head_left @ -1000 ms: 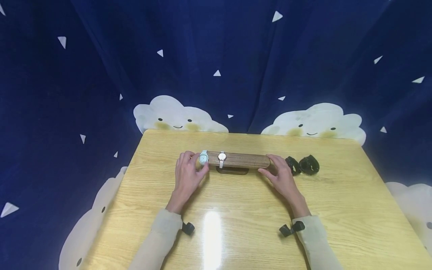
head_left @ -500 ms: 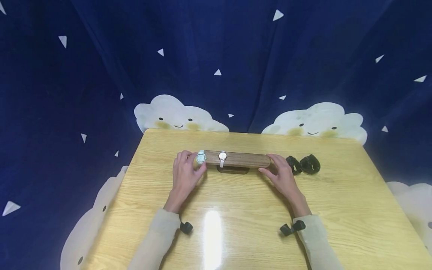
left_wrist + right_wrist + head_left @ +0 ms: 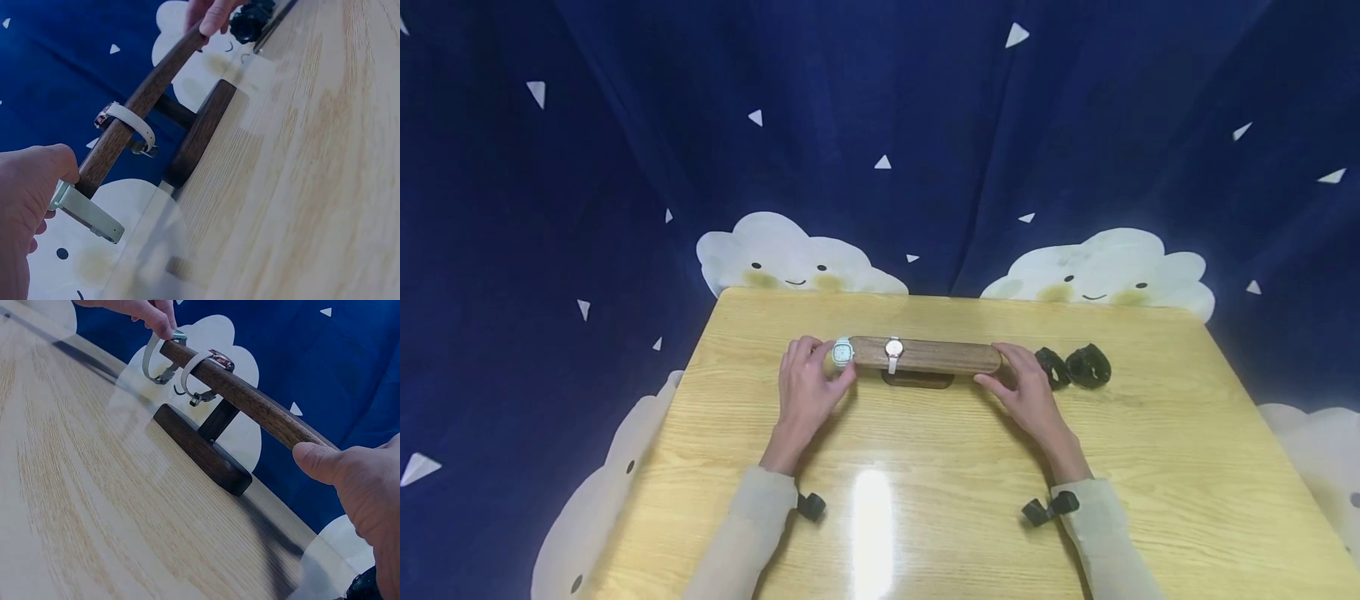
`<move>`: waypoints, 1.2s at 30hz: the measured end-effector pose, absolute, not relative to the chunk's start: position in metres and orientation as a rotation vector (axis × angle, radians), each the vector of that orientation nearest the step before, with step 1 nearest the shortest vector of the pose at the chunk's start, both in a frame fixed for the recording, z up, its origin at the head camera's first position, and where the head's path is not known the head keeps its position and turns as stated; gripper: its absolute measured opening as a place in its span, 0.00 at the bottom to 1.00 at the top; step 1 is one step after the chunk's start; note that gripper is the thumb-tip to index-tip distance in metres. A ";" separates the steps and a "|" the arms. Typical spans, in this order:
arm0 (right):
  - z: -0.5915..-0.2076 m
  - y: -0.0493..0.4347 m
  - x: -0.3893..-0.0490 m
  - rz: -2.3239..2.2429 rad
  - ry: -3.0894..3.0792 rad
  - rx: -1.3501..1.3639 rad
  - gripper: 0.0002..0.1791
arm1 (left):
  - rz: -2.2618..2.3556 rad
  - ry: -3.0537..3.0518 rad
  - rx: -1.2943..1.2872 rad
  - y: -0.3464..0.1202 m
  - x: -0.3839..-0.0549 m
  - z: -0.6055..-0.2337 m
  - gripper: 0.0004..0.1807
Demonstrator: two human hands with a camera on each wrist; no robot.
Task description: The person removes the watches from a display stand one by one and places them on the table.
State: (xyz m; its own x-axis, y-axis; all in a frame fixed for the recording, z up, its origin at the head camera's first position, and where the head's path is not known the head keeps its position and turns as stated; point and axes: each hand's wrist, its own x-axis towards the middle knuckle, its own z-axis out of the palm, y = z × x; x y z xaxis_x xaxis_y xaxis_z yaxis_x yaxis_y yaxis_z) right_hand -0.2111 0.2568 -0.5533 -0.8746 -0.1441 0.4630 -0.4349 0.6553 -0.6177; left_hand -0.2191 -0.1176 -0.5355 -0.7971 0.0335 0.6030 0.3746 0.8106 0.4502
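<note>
A dark wooden watch stand (image 3: pixel 951 357) with a horizontal bar on a post and base (image 3: pixel 203 450) stands mid-table. At the bar's left end my left hand (image 3: pixel 805 387) pinches a mint-green watch (image 3: pixel 843 352), its closed strap (image 3: pixel 94 217) hanging in a loop around or just off the bar's tip; I cannot tell which. Further along, a white-strapped watch (image 3: pixel 893 348) with a round face is looped around the bar. My right hand (image 3: pixel 1026 392) grips the bar's right end between thumb and fingers; the far fingers are partly hidden.
Two black looped objects, one nearer (image 3: pixel 1051 367) and one further right (image 3: pixel 1088 367), lie just beyond the right hand. The wooden table (image 3: pixel 940 467) reaches a dark blue curtain (image 3: pixel 880 100) with cloud prints at its back edge.
My left hand has moved slightly left, sliding the mint-green watch toward the bar's left tip. The right hand, the stand and the white-strapped watch stay in place.
</note>
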 end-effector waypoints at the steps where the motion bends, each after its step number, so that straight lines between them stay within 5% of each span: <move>1: -0.553 0.257 -0.211 1.073 -2.501 0.457 0.35 | -0.763 -2.404 -0.302 -0.118 -0.219 -0.535 0.22; 36: -0.556 0.258 -0.212 1.068 -2.513 0.452 0.35 | -0.748 -2.411 -0.293 -0.139 -0.226 -0.537 0.23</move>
State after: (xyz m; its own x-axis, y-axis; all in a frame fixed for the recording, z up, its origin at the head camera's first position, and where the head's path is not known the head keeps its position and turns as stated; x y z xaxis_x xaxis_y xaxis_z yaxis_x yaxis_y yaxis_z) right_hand -0.2119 0.2581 -0.5555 -0.8793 -0.1450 0.4536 -0.4272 0.6612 -0.6167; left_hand -0.2264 -0.1394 -0.5369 -0.8008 0.0334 0.5980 0.3658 0.8178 0.4442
